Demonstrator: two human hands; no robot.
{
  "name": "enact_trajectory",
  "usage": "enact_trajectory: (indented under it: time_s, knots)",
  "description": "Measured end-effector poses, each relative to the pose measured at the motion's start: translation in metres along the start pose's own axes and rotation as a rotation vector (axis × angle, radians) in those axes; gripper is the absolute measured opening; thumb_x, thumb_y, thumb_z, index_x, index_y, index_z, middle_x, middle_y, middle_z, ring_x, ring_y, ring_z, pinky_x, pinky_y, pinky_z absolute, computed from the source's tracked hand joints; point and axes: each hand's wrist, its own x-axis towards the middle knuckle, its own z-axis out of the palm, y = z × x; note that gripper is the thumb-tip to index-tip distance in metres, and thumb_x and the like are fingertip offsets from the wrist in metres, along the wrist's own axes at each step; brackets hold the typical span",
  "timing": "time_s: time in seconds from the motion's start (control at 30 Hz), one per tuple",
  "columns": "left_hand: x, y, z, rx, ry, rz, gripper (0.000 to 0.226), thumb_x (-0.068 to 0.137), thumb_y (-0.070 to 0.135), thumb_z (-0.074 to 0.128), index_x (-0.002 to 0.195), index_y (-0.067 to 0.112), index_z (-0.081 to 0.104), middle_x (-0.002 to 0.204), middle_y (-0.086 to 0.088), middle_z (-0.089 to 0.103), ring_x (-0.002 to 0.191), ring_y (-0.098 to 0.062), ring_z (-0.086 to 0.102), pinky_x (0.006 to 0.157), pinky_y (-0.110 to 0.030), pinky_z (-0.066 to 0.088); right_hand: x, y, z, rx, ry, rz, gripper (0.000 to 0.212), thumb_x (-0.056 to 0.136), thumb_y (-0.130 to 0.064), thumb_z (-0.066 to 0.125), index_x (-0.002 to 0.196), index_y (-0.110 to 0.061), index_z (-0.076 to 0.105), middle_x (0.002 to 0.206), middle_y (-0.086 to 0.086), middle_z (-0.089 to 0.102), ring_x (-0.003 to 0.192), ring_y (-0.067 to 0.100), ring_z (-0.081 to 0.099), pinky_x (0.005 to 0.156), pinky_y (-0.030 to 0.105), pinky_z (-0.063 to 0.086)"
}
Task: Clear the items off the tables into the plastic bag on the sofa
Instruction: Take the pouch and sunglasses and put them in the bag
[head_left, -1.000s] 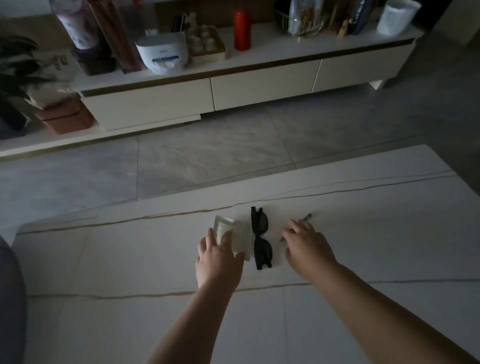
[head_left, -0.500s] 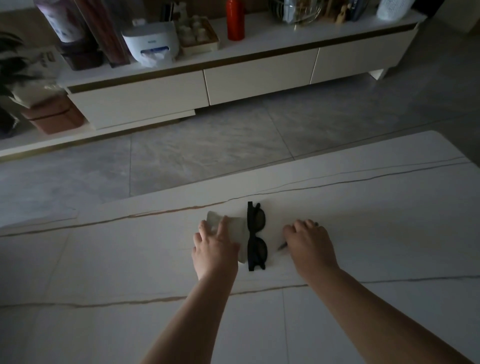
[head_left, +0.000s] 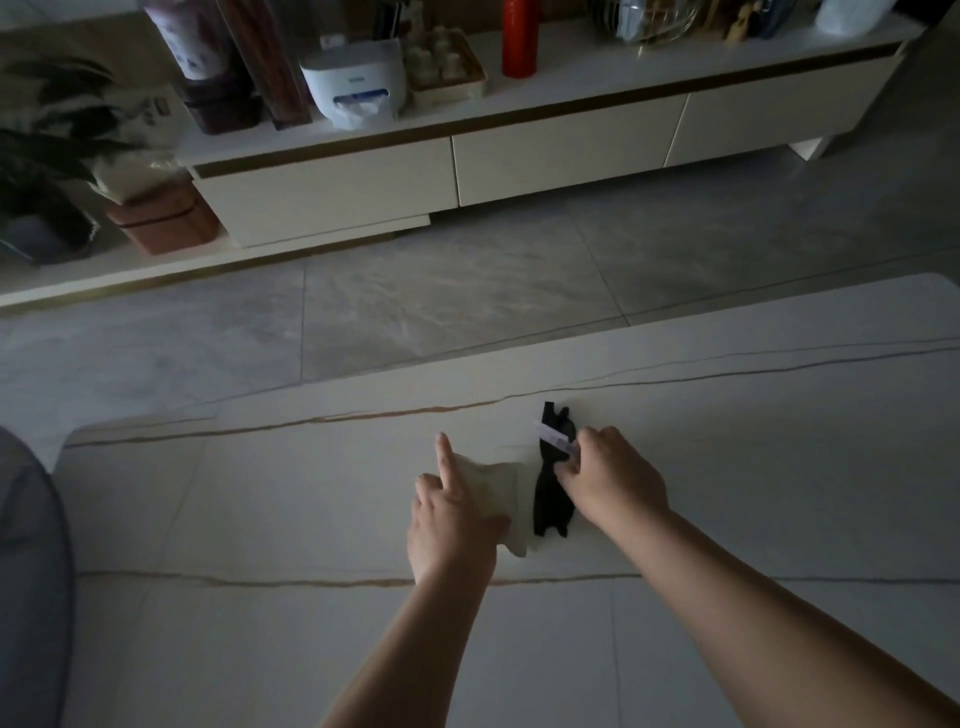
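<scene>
**Both hands on the small items at the middle of the tabletop**

The black sunglasses (head_left: 551, 488) lie folded on the pale, veined tabletop (head_left: 260, 519), their length running away from the person. They serve as the landmark here.

Just to the left of the sunglasses, touching or nearly touching them, is a pale translucent packet (head_left: 501, 486). The left hand (head_left: 451, 525) lies over the packet's left part. Its index finger is stretched out straight, pointing away from the person along the packet's left edge, while the other fingers (head_left: 428, 483) are bent down at the packet; whether they are actually gripping it cannot be told, since the palm hides the contact.

The right hand (head_left: 613, 480) comes in from the right of the sunglasses and sits over their right side. Its fingers are curled and pinch a small light-coloured stick-like object (head_left: 555, 440), which lies slanted across the far half of the sunglasses. What that object is cannot be made out in the dim light.

Beyond the sunglasses, across a strip of grey tiled floor (head_left: 441, 301), stands a low white cabinet (head_left: 519, 156) carrying a red bottle (head_left: 519, 39), a white tissue dispenser (head_left: 358, 85) and other clutter. Far left of the sunglasses, at the frame edge, a grey rounded shape (head_left: 26, 571) shows.
</scene>
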Motion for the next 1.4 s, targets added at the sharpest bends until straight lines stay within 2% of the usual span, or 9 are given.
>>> enact_trajectory:
  time_s: [0.1,0.33,0.6,0.7,0.77,0.9,1.1,1.23,1.4]
  knots:
    - [0.0,-0.009,-0.001,-0.041,0.019,-0.002,0.111,0.079,0.033,0.072,0.149,0.03,-0.014,0.132,-0.006,0.038,0.123,-0.022,0.043,0.1,-0.033,0.041,0.001,-0.016,0.021,-0.049,-0.006,0.034,0.031,0.092,-0.041,0.049,0.107,-0.014,0.053,0.11,0.006,0.052,0.099,0.027,0.058,0.068,0.032,0.04]
    - [-0.007,-0.026,-0.003,-0.124,0.025,-0.039,0.111,0.076,0.028,0.076,0.15,0.028,-0.007,0.132,-0.007,0.041,0.12,-0.024,0.046,0.103,-0.038,0.044,-0.014,-0.021,0.025,-0.123,0.06,0.044,0.024,0.09,-0.023,0.049,0.111,-0.012,0.054,0.117,0.007,0.049,0.113,0.026,0.049,0.079,0.035,0.046]
    - [-0.031,-0.012,-0.028,-0.298,-0.004,-0.028,0.111,0.074,0.021,0.079,0.151,0.03,-0.001,0.126,-0.011,0.041,0.113,-0.027,0.05,0.096,-0.046,0.05,-0.045,0.0,-0.02,-0.161,0.123,-0.215,0.018,0.082,-0.031,0.052,0.091,-0.016,0.048,0.089,0.004,0.063,0.09,0.026,0.05,0.063,0.03,0.032]
    - [-0.046,0.007,-0.042,-0.299,-0.013,-0.01,0.108,0.074,0.023,0.079,0.151,0.028,0.002,0.126,-0.011,0.042,0.111,-0.028,0.052,0.093,-0.047,0.052,-0.06,0.008,-0.043,-0.075,0.073,-0.132,0.035,0.083,-0.035,0.055,0.109,-0.015,0.045,0.089,0.004,0.053,0.079,0.021,0.047,0.063,0.028,0.036]
    - [-0.058,0.021,-0.052,-0.3,-0.025,-0.005,0.102,0.075,0.024,0.078,0.15,0.025,0.008,0.125,-0.011,0.044,0.109,-0.028,0.053,0.089,-0.047,0.054,-0.072,0.014,-0.061,-0.036,0.026,-0.099,0.042,0.082,-0.037,0.056,0.117,-0.015,0.046,0.096,0.005,0.058,0.084,0.022,0.051,0.066,0.029,0.039]
    - [-0.085,0.046,-0.066,-0.334,-0.034,0.068,0.069,0.071,0.023,0.077,0.129,0.017,0.039,0.116,-0.009,0.052,0.1,-0.026,0.056,0.08,-0.047,0.056,-0.103,0.027,-0.104,0.125,-0.055,-0.002,0.029,0.081,-0.036,0.056,0.102,-0.016,0.052,0.089,0.0,0.06,0.081,0.02,0.056,0.068,0.029,0.039]
    - [-0.145,0.092,-0.083,-0.39,-0.171,0.152,0.052,0.08,0.016,0.071,0.118,0.018,0.037,0.104,-0.011,0.058,0.083,-0.031,0.065,0.052,-0.041,0.059,-0.176,0.054,-0.17,0.359,-0.116,0.226,0.022,0.083,-0.028,0.054,0.091,-0.016,0.037,0.074,-0.002,0.052,0.062,0.014,0.054,0.05,0.026,0.037]
    - [-0.199,0.129,-0.095,-0.395,-0.271,0.238,0.043,0.086,0.014,0.064,0.118,0.014,0.035,0.098,-0.008,0.053,0.082,-0.033,0.065,0.054,-0.039,0.058,-0.234,0.074,-0.211,0.463,-0.076,0.352,0.022,0.083,-0.025,0.051,0.097,-0.016,0.038,0.078,0.004,0.06,0.07,0.025,0.064,0.057,0.031,0.046]
    - [-0.27,0.17,-0.109,-0.484,-0.459,0.291,0.04,0.086,0.004,0.063,0.111,0.017,0.034,0.095,-0.002,0.045,0.081,-0.027,0.057,0.063,-0.054,0.056,-0.316,0.089,-0.266,0.748,-0.062,0.386,0.032,0.083,-0.01,0.051,0.112,-0.017,0.038,0.076,0.008,0.059,0.051,0.021,0.061,0.055,0.035,0.052]
